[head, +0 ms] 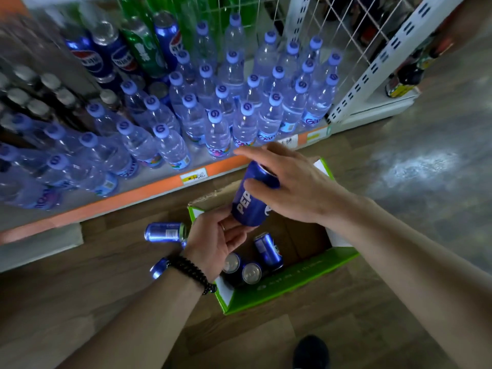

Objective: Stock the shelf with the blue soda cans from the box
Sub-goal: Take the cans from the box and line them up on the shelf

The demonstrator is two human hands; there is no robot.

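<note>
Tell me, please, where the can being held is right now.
In the head view, the blue can sits near the centre, held above the green box between the left hand below and the right hand above, just before the shelf edge.

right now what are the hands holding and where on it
Both hold one blue soda can above the box. The left hand pinches its bottom end; the right hand wraps its upper side near the top rim, forefinger extended.
</note>
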